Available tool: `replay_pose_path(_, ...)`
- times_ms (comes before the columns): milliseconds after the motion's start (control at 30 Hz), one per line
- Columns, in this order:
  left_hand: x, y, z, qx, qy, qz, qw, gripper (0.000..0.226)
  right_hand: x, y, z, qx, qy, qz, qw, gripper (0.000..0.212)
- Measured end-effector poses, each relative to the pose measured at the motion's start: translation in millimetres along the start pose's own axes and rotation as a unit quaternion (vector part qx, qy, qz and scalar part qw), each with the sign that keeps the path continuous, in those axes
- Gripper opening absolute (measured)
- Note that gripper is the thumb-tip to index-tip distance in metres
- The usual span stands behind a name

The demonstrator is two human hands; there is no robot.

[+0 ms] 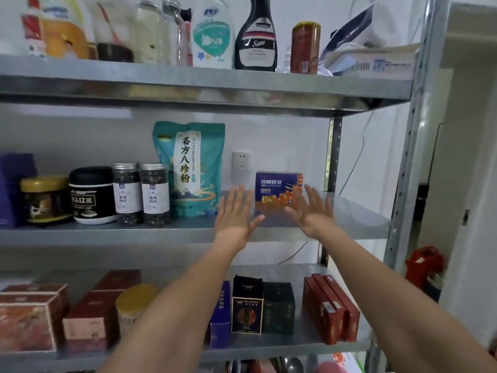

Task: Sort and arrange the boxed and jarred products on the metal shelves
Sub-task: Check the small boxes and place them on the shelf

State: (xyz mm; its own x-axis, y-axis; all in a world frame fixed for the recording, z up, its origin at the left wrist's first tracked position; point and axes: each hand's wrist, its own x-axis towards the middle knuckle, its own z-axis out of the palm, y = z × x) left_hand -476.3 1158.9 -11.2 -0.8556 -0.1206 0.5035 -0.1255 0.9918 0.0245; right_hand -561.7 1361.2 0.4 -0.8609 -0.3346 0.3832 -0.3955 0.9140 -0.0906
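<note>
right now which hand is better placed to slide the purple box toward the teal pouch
Right, probably: the right hand is open at the right edge of the purple box. The left hand sits open in the gap beside the teal pouch.

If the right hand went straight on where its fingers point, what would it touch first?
Probably the purple-and-orange cardboard box, near its right edge, just ahead of the right hand; depth unclear.

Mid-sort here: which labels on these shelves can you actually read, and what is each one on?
"Sam": black bottle, top shelf.
"谷方八珍粉": teal pouch, middle shelf.
"NFC": blue and orange box, middle shelf.
"12": black jar, middle shelf; the rest of its label is unclear.
Too small or blurred to read: two clear jars, white bottle, lower-shelf boxes.
</note>
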Motion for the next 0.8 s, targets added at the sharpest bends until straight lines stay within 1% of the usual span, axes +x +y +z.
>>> replay_pose_path(133,17.9,-12.3,13.9,-0.033,0.038,0.013,0.999,0.072,40.4,10.6,6.4,-0.046,0.025,-0.003,0.999,0.071)
replay_pose_path(233,16.9,-15.4,26.8,-0.013,0.066,0.026,0.997,0.071,69.6,17.1,6.3,-0.052,0.072,-0.023,0.996,0.08)
replay_pose_path(267,17.5,-15.8,28.9,-0.008,0.073,0.027,0.997,0.069,77.7,18.7,5.2,-0.051,0.081,-0.031,0.995,0.085)
replay_pose_path(367,21.2,-16.7,32.9,-0.003,0.08,0.021,0.997,0.063,98.1,17.3,3.7,-0.062,0.085,-0.035,0.994,0.112)
replay_pose_path(400,22.2,-16.8,33.9,-0.001,0.081,0.019,0.997,0.063,104.5,16.6,5.0,-0.054,0.081,-0.029,0.995,0.111)
replay_pose_path(467,23.1,-16.8,34.6,0.003,0.081,0.017,0.997,0.065,113.5,13.5,7.5,-0.019,0.045,-0.019,0.999,0.09)
replay_pose_path(500,22.7,-16.7,34.5,0.003,0.079,0.015,0.997,0.067,116.2,12.7,7.6,-0.005,0.036,-0.023,0.999,0.087)
replay_pose_path(533,21.9,-16.2,34.0,0.001,0.074,0.013,0.997,0.071,117.7,12.0,7.8,-0.002,0.043,-0.027,0.999,0.087)
replay_pose_path(600,20.6,-15.8,33.2,-0.008,0.065,0.01,0.998,0.075,119.1,10.5,3.6,-0.021,0.088,-0.027,0.996,0.083)
replay_pose_path(667,20.6,-16.0,32.8,-0.019,0.05,0.007,0.999,0.074,118.1,8.3,-5.2,-0.023,0.125,-0.018,0.992,0.069)
replay_pose_path(733,21.3,-16.4,32.8,-0.024,0.032,0.004,0.999,0.071,115.8,8.3,-13.6,0.023,0.135,-0.024,0.99,0.059)
replay_pose_path(800,22.5,-16.9,31.4,-0.033,0.014,0.002,0.999,0.068,109.1,9.2,-21.6,0.118,0.1,-0.046,0.987,0.053)
